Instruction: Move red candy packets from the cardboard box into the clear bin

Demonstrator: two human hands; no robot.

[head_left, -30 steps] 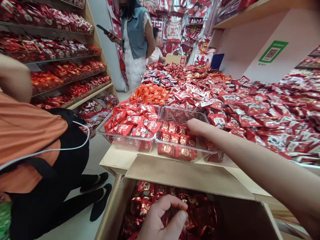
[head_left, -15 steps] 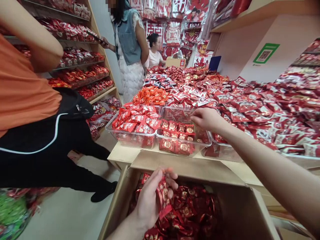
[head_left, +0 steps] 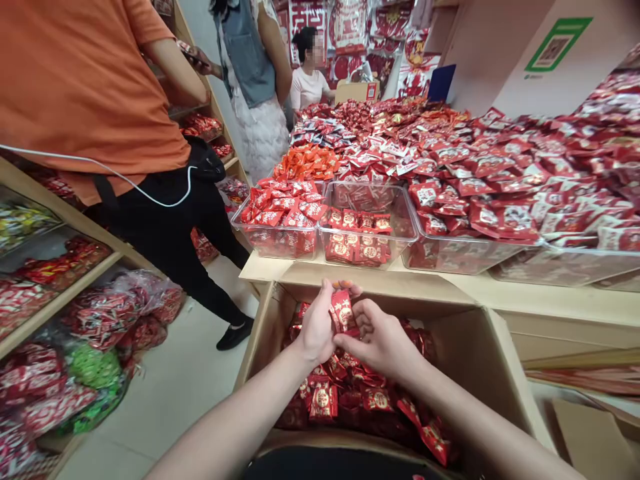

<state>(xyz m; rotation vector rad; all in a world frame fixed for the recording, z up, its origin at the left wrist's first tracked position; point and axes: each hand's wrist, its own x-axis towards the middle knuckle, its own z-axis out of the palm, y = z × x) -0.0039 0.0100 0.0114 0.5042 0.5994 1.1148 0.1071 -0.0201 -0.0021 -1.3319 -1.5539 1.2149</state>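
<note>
Over an open cardboard box [head_left: 505, 363] full of small red candy packets [head_left: 350, 397], both my hands meet. My left hand [head_left: 316, 327] is closed on a few red candy packets [head_left: 342, 310], held upright. My right hand [head_left: 381, 337] is curled right beside it, fingertips touching the same packets. Beyond the box, on the counter edge, stands a clear plastic tray [head_left: 400, 213] partly filled with the same red packets [head_left: 357, 235].
A second clear tray [head_left: 260, 237] of red packets stands left of it, and heaps of red packets [head_left: 500, 173] cover the counter. A person in an orange shirt [head_left: 95, 80] stands close on the left by shelves [head_left: 60, 293]. Two more people [head_left: 260, 67] are at the back.
My right hand has come back from the clear tray to the box. My left hand has lifted packets out of the box. The person in orange has stood up.
</note>
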